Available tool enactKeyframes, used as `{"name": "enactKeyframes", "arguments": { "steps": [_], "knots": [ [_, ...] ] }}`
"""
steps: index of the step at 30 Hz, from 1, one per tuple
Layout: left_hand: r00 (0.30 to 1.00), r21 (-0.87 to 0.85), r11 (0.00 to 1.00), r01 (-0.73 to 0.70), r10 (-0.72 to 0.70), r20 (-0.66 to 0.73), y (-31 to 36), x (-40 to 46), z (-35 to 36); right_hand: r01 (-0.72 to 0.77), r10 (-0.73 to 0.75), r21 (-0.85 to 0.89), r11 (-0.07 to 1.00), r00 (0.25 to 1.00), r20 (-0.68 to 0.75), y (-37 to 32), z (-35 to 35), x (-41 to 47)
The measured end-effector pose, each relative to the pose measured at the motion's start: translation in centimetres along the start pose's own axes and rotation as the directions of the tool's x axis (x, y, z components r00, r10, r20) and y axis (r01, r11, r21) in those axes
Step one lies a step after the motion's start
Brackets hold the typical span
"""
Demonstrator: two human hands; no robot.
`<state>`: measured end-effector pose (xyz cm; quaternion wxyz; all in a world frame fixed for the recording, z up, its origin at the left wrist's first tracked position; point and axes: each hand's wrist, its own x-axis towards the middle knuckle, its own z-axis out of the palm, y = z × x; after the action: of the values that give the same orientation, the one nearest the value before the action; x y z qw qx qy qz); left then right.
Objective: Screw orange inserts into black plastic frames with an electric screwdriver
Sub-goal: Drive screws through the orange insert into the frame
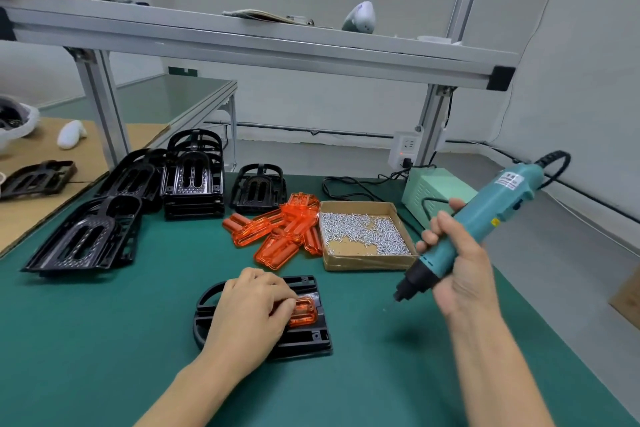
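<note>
A black plastic frame [311, 340] lies flat on the green mat in front of me, with an orange insert [304, 312] seated in it. My left hand [249, 315] rests on the frame and its curled fingers press down on the insert, hiding most of it. My right hand [460, 267] grips a teal electric screwdriver [485, 218], tilted with its black tip [398, 295] pointing down-left, held in the air to the right of the frame. A small screw seems to sit on the bit.
Loose orange inserts [280, 236] lie piled mid-table beside a cardboard box of screws [363, 232]. Stacks of black frames [194, 180] stand at the back left. A green power supply [433, 191] with cables sits at the back right. Above is an aluminium shelf [259, 45].
</note>
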<state>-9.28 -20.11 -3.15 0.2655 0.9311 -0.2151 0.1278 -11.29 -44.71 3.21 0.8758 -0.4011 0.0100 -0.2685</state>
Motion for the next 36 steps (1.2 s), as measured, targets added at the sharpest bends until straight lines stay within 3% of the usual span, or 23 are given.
{"name": "enactKeyframes", "arguments": {
  "steps": [5,12,19,24,36],
  "knots": [
    [0.999,-0.051,0.999,0.000,-0.002,-0.039,1.4,3.1,-0.1,0.198,-0.188,0.092,0.976,0.976,-0.106,2.8,1.6,0.2],
    [0.997,-0.099,0.994,0.051,-0.045,0.057,2.8,9.1,1.2,0.203,-0.187,0.129,0.971,0.974,-0.127,3.8,1.4,0.5],
    [0.984,0.188,0.980,0.060,-0.089,0.153,4.1,13.7,3.9,0.191,-0.187,0.022,0.981,0.975,-0.121,4.5,1.7,0.2],
    [0.968,0.496,0.868,-0.007,-0.118,0.221,5.6,15.2,4.6,0.216,-0.219,-0.037,0.976,0.969,-0.111,4.7,1.7,0.1],
    [0.917,0.456,0.883,-0.109,-0.088,0.390,6.2,15.2,4.6,0.198,-0.204,-0.064,0.978,0.973,-0.112,4.8,1.8,0.0]
  ]
}}
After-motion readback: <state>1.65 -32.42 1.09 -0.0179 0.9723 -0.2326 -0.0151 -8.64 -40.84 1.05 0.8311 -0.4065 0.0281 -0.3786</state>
